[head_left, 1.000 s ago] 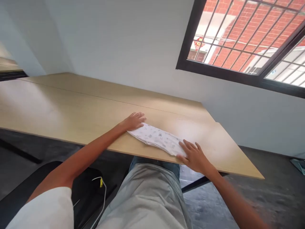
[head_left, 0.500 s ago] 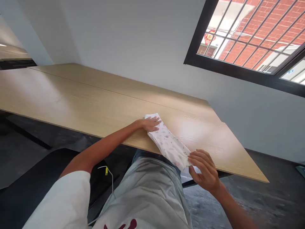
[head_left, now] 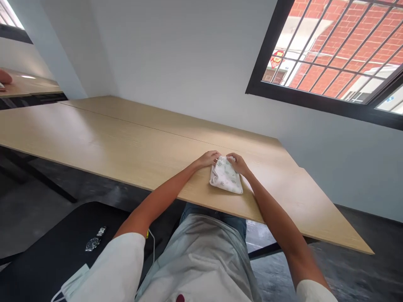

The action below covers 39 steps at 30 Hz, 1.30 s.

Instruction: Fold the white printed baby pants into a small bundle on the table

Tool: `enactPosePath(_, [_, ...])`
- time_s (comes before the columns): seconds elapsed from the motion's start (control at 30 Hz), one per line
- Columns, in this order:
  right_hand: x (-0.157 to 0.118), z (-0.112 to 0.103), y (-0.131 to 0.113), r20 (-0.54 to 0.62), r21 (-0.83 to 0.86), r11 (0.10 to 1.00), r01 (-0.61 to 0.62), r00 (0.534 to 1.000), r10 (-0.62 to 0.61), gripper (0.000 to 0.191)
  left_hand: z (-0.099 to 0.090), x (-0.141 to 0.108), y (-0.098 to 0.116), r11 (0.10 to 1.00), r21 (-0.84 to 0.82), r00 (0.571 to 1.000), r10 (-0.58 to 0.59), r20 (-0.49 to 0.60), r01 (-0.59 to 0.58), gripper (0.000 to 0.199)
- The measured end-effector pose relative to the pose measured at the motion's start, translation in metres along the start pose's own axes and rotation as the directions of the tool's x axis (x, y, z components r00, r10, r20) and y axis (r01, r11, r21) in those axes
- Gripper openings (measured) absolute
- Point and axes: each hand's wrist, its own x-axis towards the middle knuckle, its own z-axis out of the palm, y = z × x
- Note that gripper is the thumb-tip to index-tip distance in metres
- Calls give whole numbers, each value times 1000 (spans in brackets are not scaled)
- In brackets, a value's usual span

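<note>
A folded white cloth (head_left: 227, 178) with a small scattered print lies on the table, close to its front edge. It forms a compact, roughly square bundle, with loose layers showing along its left side. My left hand (head_left: 210, 159) is at its far left corner, fingers curled round the fabric there. At the far right corner my right hand (head_left: 238, 163) grips the cloth's edge between thumb and fingers. The fingertips of both hands are partly hidden.
The wooden table (head_left: 132, 142) runs along the wall beneath a barred window (head_left: 315, 98). On a black chair (head_left: 47, 247) at left lie a wristwatch (head_left: 93, 242) and a face mask (head_left: 74, 280). Part of another person's hand (head_left: 4, 77) shows far left.
The long strip of cloth has been folded over into a shorter bundle, wholly on the table. My right hand has moved from the near end up to the far edge, close to my left hand.
</note>
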Motion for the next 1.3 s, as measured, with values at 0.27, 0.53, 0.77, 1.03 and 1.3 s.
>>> enactPosePath(0.27, [-16, 14, 15, -7, -36, 995, 91, 996, -92, 38, 5, -2, -3, 749, 631, 968, 250, 12, -201, 20])
enactPosePath(0.53, [-13, 24, 12, -18, -214, 974, 67, 997, -73, 26, 9, -6, -4, 648, 749, 976, 217, -11, -136, 20])
enactPosePath(0.77, [-15, 22, 10, 57, -347, 935, 70, 997, -54, 26, -2, -8, -5, 649, 736, 976, 200, 81, -194, 33])
enactPosePath(1.03, [-16, 15, 2, -7, -360, 933, -18, 1000, 16, 34, 19, -27, 14, 623, 612, 869, 282, 406, -488, 30])
enactPosePath(1.3, [-98, -10, -21, 312, -153, 913, 378, 895, -318, 63, 2, -81, 28, 631, 629, 838, 64, 542, -454, 43])
